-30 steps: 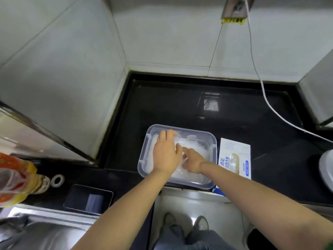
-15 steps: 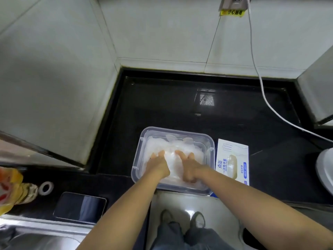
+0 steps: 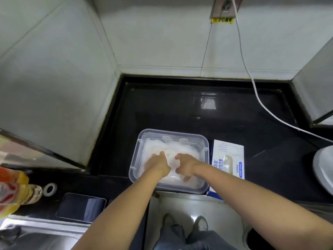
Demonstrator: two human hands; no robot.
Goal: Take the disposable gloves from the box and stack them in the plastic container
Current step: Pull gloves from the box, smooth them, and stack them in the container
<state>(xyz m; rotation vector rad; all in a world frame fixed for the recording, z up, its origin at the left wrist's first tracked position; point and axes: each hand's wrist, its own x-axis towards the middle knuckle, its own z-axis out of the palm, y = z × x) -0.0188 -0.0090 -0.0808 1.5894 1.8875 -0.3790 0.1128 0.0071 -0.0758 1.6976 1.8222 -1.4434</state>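
The disposable gloves (image 3: 180, 148) are lying as a crumpled, cloudy-white, see-through heap inside the plastic container (image 3: 173, 132), filling most of its floor and bunching up toward its far wall. The container is a clear, rounded-corner rectangular tub with clip tabs on its sides, and it is sitting on the black tabletop (image 3: 180, 109) at the near edge.

Both of the person's hands are reaching into it. The left hand (image 3: 157, 166) is lying palm down on the left half of the heap, with its fingers (image 3: 160, 155) fairly straight and close together, pressing on the gloves. The right hand (image 3: 186, 165) is resting on the right half, its fingers (image 3: 187, 177) splayed wide and bearing down on the pile with nothing gripped.

Just to the right of the container, the white and blue glove box (image 3: 228, 159) is lying flat, almost touching it. Well to the container's left, a dark phone (image 3: 81, 207) is lying face up, with a small roll of tape (image 3: 50, 189) beyond it.
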